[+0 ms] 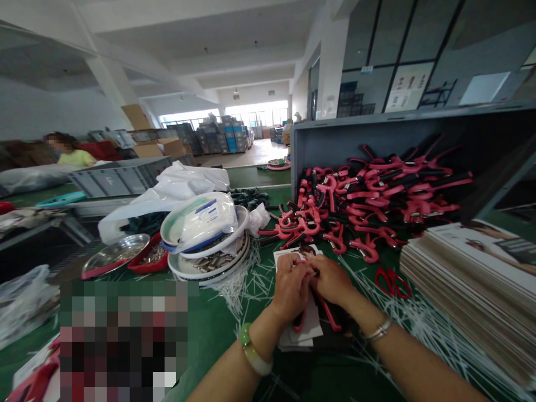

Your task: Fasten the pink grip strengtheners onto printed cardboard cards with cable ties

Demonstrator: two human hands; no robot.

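Observation:
At the front centre, my left hand (292, 286) and my right hand (331, 279) meet over a pair of red-and-black pliers (330, 314) lying on printed cards (310, 325). The fingers of both hands are bent and pressed together at the upper end of the pliers; their fingertips are partly hidden. The two handles of the pliers spread toward me below the hands. Just beyond, many more red-and-black pliers (330, 190) spill from a grey crate (298, 146) lying on its side. Red-handled scissors (392, 282) rest to the right of my right hand.
Stacked cards (464, 296) stand at the right. White strips (238, 285) litter the green table (218, 335). Left of centre are stacked bowls (209, 262) with metal parts, a red tray (149, 259) and a metal dish (117, 254). A person (69, 151) is at the far left.

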